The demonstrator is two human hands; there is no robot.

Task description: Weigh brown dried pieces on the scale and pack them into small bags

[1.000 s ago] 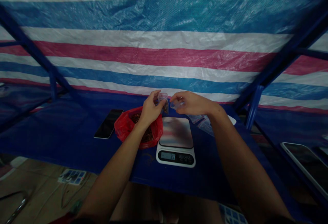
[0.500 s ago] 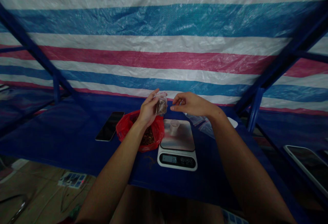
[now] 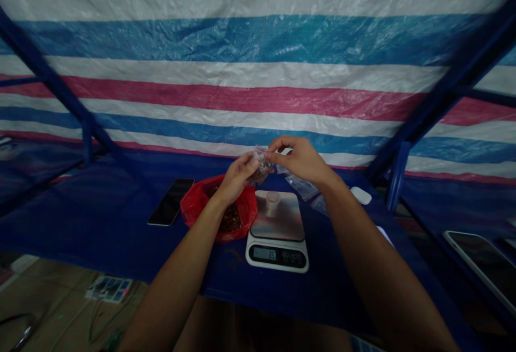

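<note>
My left hand [image 3: 236,179] is closed on a small clear zip bag [image 3: 262,168] with brownish contents, held up beyond the scale. The thumb and fingers of my right hand [image 3: 298,158] pinch the bag's upper edge. Below my left hand lies an opened red plastic bag [image 3: 196,201] with loose brown bits inside. Beside it stands a white digital kitchen scale [image 3: 278,231], its display lit. A small clear plastic cup [image 3: 273,201] rests on the scale's metal plate. Flat clear zip bags [image 3: 301,186] lie under and beside my right hand.
A black phone [image 3: 171,201] lies left of the red bag. A small white case [image 3: 360,195] sits right of my right forearm. Another phone [image 3: 486,260] is at the far right. Blue metal posts [image 3: 399,177] rise at both sides before a striped tarp [image 3: 258,94].
My right hand has come left to the small bag and now grips its top edge. My left hand has tilted the bag slightly and moved a little right.
</note>
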